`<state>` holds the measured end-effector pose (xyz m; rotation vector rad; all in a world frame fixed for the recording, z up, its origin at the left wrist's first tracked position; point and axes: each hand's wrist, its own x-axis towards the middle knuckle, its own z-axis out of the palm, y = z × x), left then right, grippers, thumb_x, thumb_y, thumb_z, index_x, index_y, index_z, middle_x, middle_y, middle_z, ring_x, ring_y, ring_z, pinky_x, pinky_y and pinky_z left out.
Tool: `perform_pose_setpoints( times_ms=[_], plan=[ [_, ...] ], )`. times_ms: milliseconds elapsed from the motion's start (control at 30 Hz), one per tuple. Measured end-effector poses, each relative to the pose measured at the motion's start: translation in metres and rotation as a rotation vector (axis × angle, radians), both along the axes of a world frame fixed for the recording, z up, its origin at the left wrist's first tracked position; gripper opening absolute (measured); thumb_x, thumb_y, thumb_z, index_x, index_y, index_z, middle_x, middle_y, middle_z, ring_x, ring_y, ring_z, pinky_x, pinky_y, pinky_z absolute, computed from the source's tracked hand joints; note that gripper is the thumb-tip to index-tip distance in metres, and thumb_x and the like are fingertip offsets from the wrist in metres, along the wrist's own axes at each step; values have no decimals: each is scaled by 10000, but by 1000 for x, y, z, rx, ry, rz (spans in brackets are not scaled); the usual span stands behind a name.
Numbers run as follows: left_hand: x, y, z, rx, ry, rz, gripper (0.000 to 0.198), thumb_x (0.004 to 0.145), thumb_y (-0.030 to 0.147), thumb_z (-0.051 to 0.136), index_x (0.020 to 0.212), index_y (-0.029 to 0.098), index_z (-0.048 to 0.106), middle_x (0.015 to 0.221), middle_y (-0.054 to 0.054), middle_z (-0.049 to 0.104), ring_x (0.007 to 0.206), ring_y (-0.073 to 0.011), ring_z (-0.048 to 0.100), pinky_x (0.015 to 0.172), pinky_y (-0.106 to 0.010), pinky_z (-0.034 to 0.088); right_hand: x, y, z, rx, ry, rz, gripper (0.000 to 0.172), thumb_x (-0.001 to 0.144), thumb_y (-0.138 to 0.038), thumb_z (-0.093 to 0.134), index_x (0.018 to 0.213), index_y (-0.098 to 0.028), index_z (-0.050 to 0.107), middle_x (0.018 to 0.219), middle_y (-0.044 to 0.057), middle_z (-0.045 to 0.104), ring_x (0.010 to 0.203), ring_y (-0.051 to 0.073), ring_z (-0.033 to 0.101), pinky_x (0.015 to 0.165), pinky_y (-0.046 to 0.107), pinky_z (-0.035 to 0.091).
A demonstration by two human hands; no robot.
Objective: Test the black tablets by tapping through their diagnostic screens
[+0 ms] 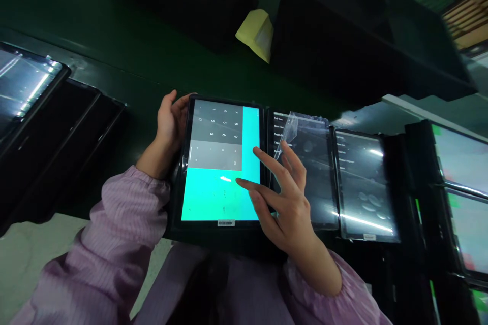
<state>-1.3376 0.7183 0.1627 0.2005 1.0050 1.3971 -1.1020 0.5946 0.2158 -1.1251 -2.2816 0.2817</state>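
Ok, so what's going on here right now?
A person's left hand holds the edge of a tablet, which shows a number keypad on a cyan screen. The right hand reaches over it, with its fingertips at the screen. Just right of it lies a second tablet with a clear plastic film on it, and more tablets stand in a row beyond.

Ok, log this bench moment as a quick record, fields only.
left hand: holding the edge of the black-cased tablet
right hand: fingers spread over the screen
screen: cyan, grey numeric keypad showing
beside it: clear plastic film over the next tablet, then a further tablet
surface: dark green bench
also: yellow paper item
sleeves: lilac striped
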Motion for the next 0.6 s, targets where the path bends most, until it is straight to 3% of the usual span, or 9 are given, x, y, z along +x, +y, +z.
perform_pose_setpoints(
  times_ms=[467, 600],
  plan=[
    [0, -2, 1, -5, 11, -10, 375, 1008, 464, 411, 963, 171, 641, 917, -125, 713, 1073, -319, 711, 892, -393, 567, -3, -4, -3, 8, 60, -5, 230, 968, -116, 591, 1030, -177, 803, 1476, 112, 594, 1548, 425, 294, 1187, 682, 416],
    [0, -2, 0, -2, 0, -10, 374, 1014, 455, 408, 974, 169, 645, 944, -127, 725, 1085, -324, 709, 897, -403, 570, -8, -11, 1, -5, 74, 61, 245, 942, -108, 587, 983, -202, 809, 1452, 98, 620, 1542, 411, 324, 1173, 658, 443]
  ],
)
